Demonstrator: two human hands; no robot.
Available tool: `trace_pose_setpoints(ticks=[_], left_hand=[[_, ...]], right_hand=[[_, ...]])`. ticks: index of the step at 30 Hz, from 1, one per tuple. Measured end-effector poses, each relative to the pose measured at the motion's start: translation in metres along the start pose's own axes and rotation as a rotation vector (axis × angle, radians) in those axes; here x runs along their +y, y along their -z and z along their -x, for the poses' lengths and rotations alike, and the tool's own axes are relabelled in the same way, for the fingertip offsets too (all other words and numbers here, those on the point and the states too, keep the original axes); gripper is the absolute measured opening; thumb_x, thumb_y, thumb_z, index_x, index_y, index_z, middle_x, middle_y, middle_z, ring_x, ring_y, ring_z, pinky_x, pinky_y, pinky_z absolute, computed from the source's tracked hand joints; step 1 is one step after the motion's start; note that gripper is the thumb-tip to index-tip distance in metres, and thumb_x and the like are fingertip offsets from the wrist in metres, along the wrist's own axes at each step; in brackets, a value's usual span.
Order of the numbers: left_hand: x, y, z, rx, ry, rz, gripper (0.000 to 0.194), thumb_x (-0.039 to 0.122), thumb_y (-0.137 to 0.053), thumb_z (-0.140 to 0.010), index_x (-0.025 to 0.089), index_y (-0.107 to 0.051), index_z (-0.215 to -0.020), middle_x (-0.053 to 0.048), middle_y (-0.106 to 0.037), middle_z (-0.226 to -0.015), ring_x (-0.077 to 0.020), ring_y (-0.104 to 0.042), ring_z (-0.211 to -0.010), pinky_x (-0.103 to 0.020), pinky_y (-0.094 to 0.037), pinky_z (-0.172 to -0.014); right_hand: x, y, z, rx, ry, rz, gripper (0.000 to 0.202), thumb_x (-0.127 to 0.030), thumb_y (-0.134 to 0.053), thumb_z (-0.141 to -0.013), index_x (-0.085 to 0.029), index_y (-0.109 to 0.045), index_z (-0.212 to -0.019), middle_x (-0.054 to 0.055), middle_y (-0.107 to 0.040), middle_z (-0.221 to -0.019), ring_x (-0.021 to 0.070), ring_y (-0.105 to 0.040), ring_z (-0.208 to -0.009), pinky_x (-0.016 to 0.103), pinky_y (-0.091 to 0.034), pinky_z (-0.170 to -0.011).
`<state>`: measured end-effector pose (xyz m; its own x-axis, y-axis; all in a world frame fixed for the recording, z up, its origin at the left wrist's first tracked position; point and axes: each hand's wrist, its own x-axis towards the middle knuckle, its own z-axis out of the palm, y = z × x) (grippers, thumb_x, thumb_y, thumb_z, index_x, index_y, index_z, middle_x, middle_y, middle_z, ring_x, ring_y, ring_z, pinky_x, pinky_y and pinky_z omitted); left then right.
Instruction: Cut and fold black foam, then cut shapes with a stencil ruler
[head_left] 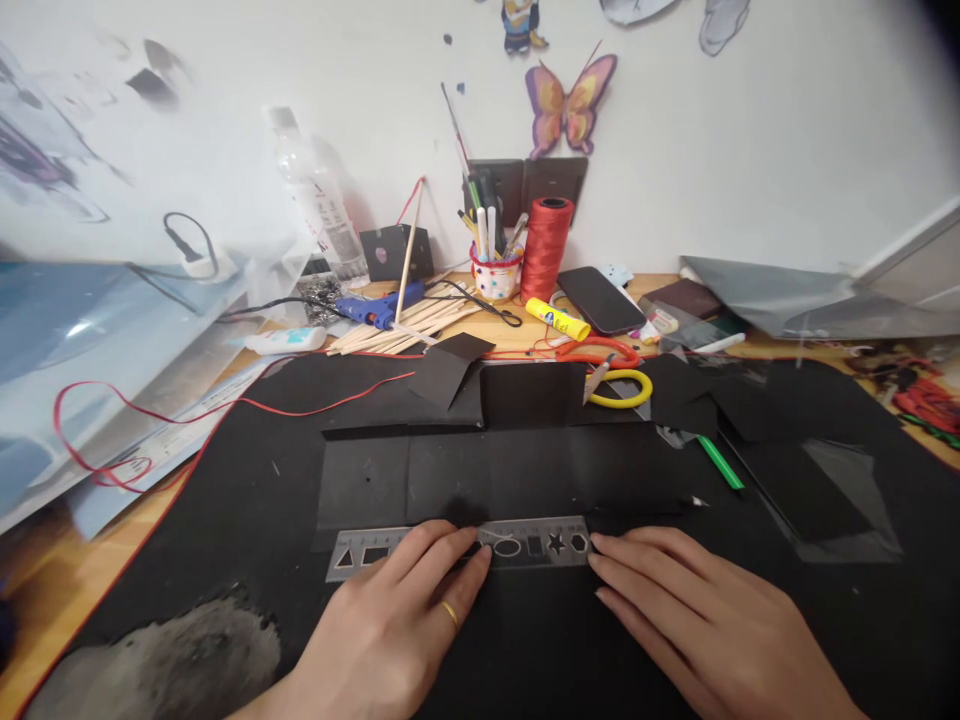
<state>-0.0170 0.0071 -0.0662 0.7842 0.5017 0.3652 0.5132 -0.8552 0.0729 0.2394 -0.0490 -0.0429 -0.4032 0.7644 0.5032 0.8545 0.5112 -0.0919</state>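
A clear plastic ruler (465,570) with shape cutouts lies flat along the near part of a creased black card sheet (450,470). My left hand (401,610), with a gold ring on one finger, rests its extended fingers on the ruler's middle. At the ruler's right end, my right hand (697,600) has its fingers stretched out, the fingertips touching or close beside that end. Nothing shows gripped in either hand. Just beyond the right hand is a small pale pointed tip (699,502); what it belongs to is unclear.
Yellow-and-red-handled scissors (619,388), a green strip (720,462) and black card pieces (806,485) lie on the black mat (247,490). Behind are a blue glue gun (379,308), wooden sticks, a glue stick (557,320), a phone (602,300) and red thread (546,250). Red ribbon curls left.
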Motion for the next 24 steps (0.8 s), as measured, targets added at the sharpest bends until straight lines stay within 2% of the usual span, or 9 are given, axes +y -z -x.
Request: trace_pose_setpoints(ticks=[9, 18, 24], left_hand=[[0.000, -0.001, 0.001, 0.033, -0.010, -0.014, 0.040, 0.014, -0.025, -0.092, 0.019, -0.058, -0.113, -0.006, -0.060, -0.107, -0.0182, -0.051, -0.105, -0.024, -0.053, -0.074], [-0.001, 0.012, -0.012, 0.011, -0.044, -0.041, 0.042, 0.020, -0.023, -0.094, 0.020, -0.063, -0.105, -0.003, -0.066, -0.099, -0.0148, -0.057, -0.096, -0.018, -0.051, -0.068], [-0.002, 0.002, 0.001, 0.037, 0.016, -0.037, 0.042, 0.027, -0.020, -0.095, 0.026, -0.059, -0.112, 0.000, -0.062, -0.110, -0.0151, -0.052, -0.105, -0.017, -0.049, -0.072]], right_hand=[[0.000, -0.002, 0.002, -0.008, -0.024, -0.015, 0.030, -0.017, -0.040, -0.089, -0.021, -0.070, -0.086, -0.001, -0.072, -0.086, 0.0143, -0.064, -0.076, 0.026, -0.054, -0.064], [0.000, -0.006, 0.007, -0.023, -0.044, -0.041, 0.026, -0.017, -0.043, -0.087, -0.021, -0.069, -0.091, 0.001, -0.071, -0.088, 0.0140, -0.062, -0.079, 0.025, -0.053, -0.066], [0.002, -0.011, 0.014, -0.045, -0.061, -0.062, 0.025, -0.016, -0.044, -0.087, -0.020, -0.067, -0.095, 0.000, -0.070, -0.094, 0.0152, -0.060, -0.082, 0.027, -0.053, -0.066]])
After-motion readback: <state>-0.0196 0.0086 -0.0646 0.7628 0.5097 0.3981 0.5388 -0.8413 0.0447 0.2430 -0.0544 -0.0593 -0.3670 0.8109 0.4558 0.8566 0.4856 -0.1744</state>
